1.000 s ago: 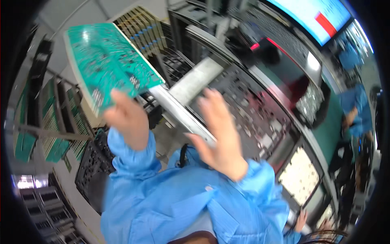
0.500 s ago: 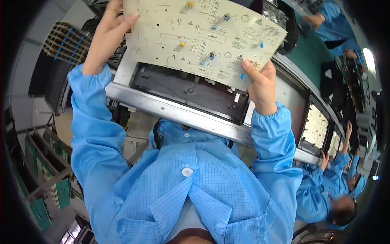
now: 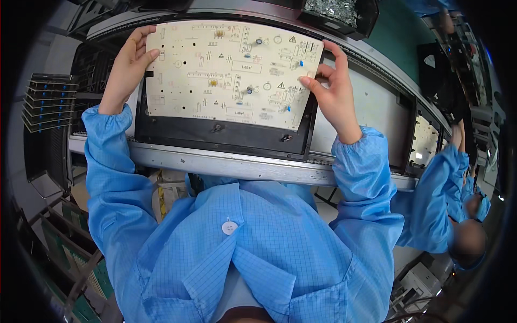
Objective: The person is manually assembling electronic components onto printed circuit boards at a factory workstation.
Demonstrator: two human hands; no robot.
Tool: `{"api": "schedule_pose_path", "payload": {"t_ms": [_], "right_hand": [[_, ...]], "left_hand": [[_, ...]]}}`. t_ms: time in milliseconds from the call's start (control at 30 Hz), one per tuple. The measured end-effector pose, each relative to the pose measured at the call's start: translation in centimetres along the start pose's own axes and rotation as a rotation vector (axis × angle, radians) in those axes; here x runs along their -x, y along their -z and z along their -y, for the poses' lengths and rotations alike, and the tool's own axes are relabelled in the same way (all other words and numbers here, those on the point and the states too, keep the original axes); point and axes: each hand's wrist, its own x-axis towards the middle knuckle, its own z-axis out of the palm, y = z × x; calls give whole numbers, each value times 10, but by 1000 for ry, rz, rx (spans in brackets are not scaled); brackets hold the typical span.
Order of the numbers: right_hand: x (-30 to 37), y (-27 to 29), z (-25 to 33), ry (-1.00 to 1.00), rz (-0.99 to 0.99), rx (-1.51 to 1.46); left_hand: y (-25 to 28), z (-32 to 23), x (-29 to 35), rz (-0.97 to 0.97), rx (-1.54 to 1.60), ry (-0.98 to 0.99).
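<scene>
Left grip [image 3: 125,65] holds cream circuit board [image 3: 231,75]; right grip [image 3: 335,90] likewise.

The circuit board [image 3: 229,72] is a cream, roughly rectangular sheet with dark printed markings, small holes and a few yellow, blue and dark round parts. It is printed face up over a black tray [image 3: 183,127], whose near strip shows below it. Whether it touches the tray cannot be told.
</scene>
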Motion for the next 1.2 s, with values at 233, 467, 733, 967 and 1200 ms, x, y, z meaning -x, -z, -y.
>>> {"api": "schedule_pose_path", "payload": {"t_ms": [233, 467, 733, 967, 1200], "right_hand": [[-1, 8, -31, 217, -128, 736], [5, 6, -45, 176, -78, 752], [-4, 34, -27, 227, -245, 569], [-12, 17, -33, 303, -248, 784], [-15, 6, -42, 206, -278, 462]], "left_hand": [[-6, 25, 3, -147, -840, -289], [-17, 44, 3, -134, -974, -302], [-36, 13, 17, -166, -1002, -354], [-86, -24, 52, 302, -939, -305], [-79, -32, 43, 233, -925, -351]]}}
